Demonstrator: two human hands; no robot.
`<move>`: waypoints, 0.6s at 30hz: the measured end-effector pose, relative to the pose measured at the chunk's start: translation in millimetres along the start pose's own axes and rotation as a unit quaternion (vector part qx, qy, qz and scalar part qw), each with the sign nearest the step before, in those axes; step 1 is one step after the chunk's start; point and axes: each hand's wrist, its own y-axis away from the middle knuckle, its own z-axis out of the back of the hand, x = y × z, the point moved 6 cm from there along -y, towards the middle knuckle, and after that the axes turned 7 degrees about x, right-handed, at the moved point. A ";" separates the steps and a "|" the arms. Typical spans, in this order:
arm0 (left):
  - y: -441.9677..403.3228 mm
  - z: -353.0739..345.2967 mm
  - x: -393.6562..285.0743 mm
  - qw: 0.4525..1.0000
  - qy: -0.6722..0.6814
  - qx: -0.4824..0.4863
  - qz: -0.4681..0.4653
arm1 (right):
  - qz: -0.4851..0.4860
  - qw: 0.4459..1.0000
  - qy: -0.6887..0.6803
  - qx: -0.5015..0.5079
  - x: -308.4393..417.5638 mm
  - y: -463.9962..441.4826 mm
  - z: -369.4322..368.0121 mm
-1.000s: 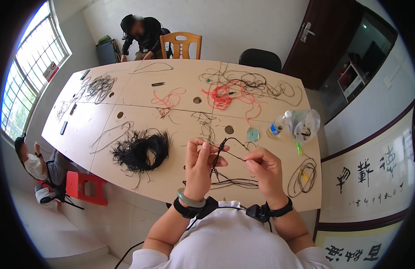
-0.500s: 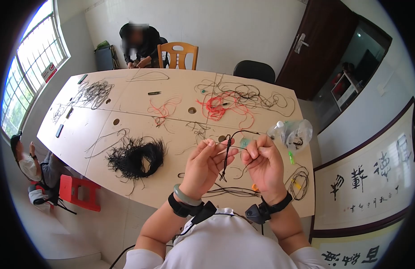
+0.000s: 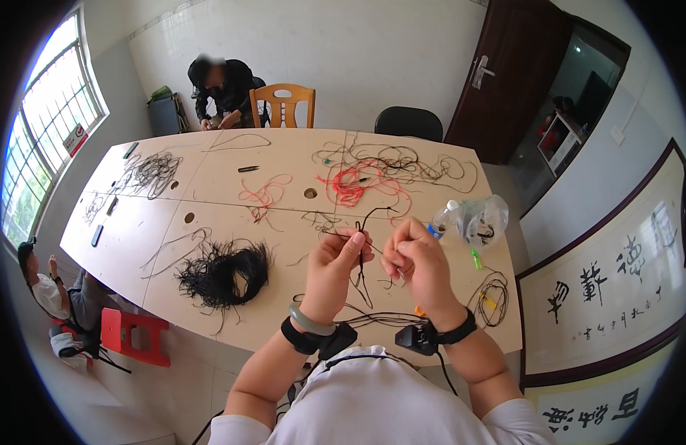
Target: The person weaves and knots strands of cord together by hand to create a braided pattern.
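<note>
your left hand (image 3: 332, 268) has its grip clamped on a thin knotted black cord (image 3: 358, 226) above the beige worktop (image 3: 135, 230); your right hand (image 3: 423, 271) curls nearby, its grip impossible to tell.

Pale plain walls (image 3: 373, 67) enclose the room, with a thin patterned band high up. Daylight enters through a barred window (image 3: 54, 119) beyond the table's left end. The long, light wood table (image 3: 157, 271) has seams and round holes. A wooden chair (image 3: 284, 96) and a black chair (image 3: 408, 124) stand along its far edge, near a dark brown door (image 3: 499, 81). A red plastic stool (image 3: 135, 337) stands on the light tiled floor (image 3: 195, 371) off the near-left edge.
</note>
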 end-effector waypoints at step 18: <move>13.9 -9.3 -9.1 0.996 -0.087 0.014 -0.022 | 0.030 0.988 -0.144 -0.049 28.9 11.4 8.6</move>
